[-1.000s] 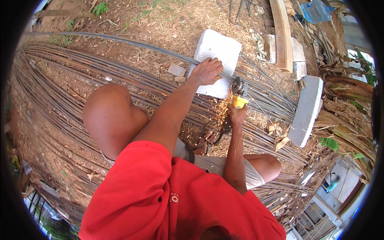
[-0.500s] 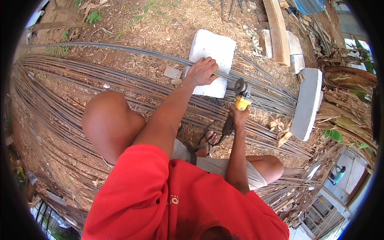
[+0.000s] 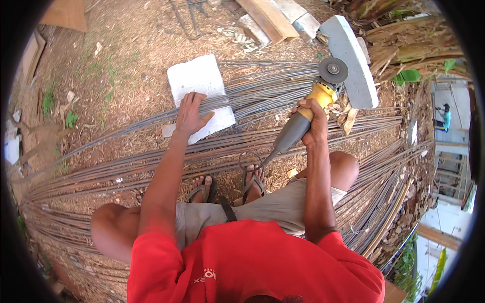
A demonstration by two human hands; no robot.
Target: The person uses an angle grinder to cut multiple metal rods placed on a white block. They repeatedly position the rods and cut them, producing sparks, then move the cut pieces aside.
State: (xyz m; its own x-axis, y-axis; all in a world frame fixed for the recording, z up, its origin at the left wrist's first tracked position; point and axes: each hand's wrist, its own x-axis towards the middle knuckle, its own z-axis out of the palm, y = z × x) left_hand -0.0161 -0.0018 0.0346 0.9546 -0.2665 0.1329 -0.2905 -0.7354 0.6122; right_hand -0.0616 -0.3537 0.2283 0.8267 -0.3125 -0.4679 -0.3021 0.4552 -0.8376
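My left hand (image 3: 190, 115) is over a bundle of thin steel rods (image 3: 141, 122), fingers across the far side and thumb on the near side, closed on them. Beneath these rods lies a white block (image 3: 194, 76) on the ground. My right hand (image 3: 316, 121) grips a yellow and black angle grinder (image 3: 322, 94) by its body, held up above the rods on the right. Its dark round disc (image 3: 333, 70) points away from me, apart from the rods. Whether the disc spins cannot be told. A cord runs from the grinder's rear toward my feet.
More rusty rods (image 3: 126, 164) run across the ground before my sandalled feet. A grey concrete slab (image 3: 352, 60) lies at the rods' right ends. Timber (image 3: 267, 19) and blocks lie beyond. Far right, a person in a teal top (image 3: 446, 117) is near a building.
The grinder has risen away from the rods, up and to the right, in my right hand. My left hand stays on the rods above the white block. The view has turned.
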